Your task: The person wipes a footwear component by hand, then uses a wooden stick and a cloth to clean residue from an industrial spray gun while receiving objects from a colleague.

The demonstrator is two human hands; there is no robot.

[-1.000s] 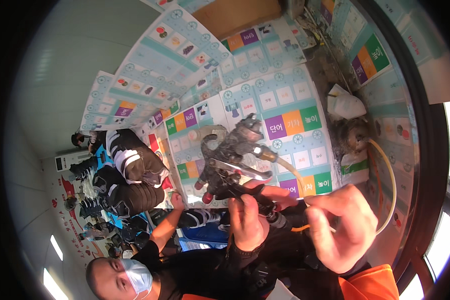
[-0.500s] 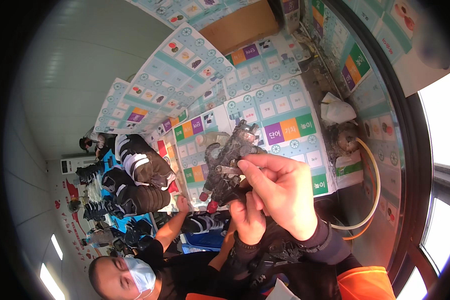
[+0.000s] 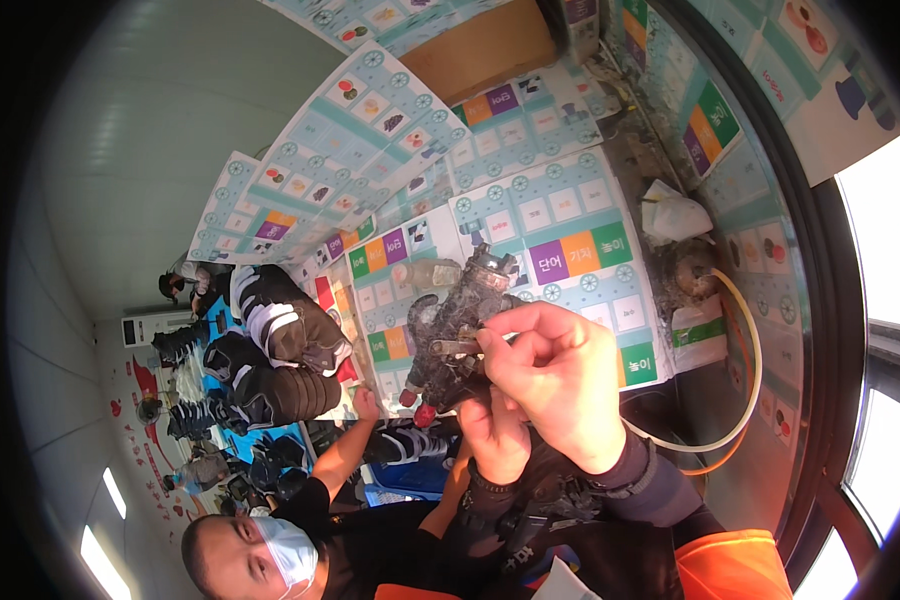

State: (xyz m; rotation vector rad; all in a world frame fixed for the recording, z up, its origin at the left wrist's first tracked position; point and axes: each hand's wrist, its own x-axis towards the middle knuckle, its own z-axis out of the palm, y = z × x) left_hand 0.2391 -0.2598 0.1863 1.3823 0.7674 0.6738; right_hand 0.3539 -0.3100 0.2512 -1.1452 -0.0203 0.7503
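Observation:
My right hand [image 3: 560, 375] is closed in a pinch, thumb against forefinger, on the end of a small flat metal piece [image 3: 454, 347] that points left. Just below and to the left, my left hand [image 3: 497, 440] has its fingers curled together; whatever lies inside them is hidden. Behind both hands stands a dark, grimy machine [image 3: 485, 285] covered with web-like strands. Two red knobs [image 3: 425, 414] show at its lower left. Its middle is partly covered by my fingers and the metal piece.
A clear bottle [image 3: 432, 273] lies behind the machine on a surface lined with printed sheets [image 3: 580, 225]. Dark shoes [image 3: 295, 350] are piled at left. A masked person [image 3: 370, 545] sits close at lower left. A pale hose [image 3: 755, 370] curves at right, by the window frame.
My right hand has lowered slightly, and the metal piece in its pinch has tipped a little. The left hand is nearly unmoved. The masked person's head has shifted slightly.

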